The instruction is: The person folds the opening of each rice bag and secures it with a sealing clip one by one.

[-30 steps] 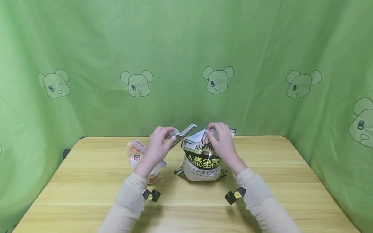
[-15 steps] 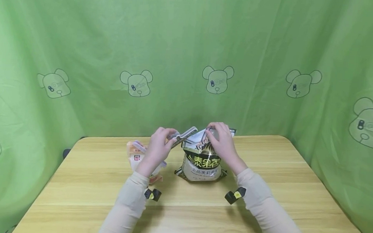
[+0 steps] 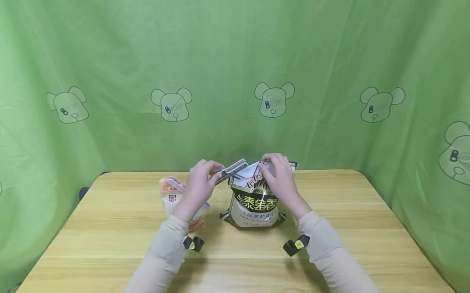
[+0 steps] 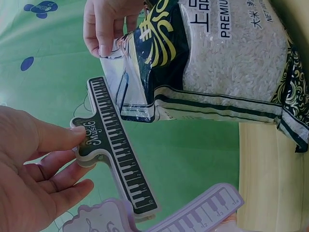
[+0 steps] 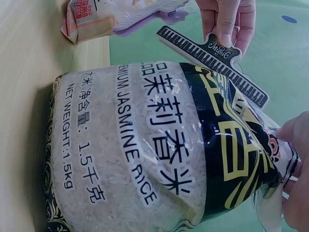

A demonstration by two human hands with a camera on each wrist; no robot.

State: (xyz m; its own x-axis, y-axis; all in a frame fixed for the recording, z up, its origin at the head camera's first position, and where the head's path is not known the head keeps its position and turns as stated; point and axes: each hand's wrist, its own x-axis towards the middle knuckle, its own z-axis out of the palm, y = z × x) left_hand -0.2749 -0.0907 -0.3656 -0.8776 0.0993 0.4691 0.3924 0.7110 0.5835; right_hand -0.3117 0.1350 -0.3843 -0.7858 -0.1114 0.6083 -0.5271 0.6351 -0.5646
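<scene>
My left hand (image 3: 200, 184) pinches the tab of a black bag clip (image 4: 118, 150) patterned with piano keys, thumb on one side and fingers behind. In the head view the clip is tilted at the left of the folded top of a rice bag (image 3: 254, 214). Whether it touches the bag I cannot tell. The bag stands upright, clear in front with black and gold print, and rice shows through. My right hand (image 3: 281, 177) grips its folded top at the right side; some of those fingers are hidden behind the bag.
Left of the rice bag, partly behind my left forearm, lies a smaller white and orange bag (image 3: 170, 198) bearing a purple piano-key clip (image 4: 203, 210). Both bags are on a wooden table (image 3: 233, 275). A green curtain (image 3: 226, 49) surrounds the table at the back and sides.
My left hand has shifted slightly right, bringing the black clip lower and closer to the bag's folded top. My right hand and the rice bag have stayed in place.
</scene>
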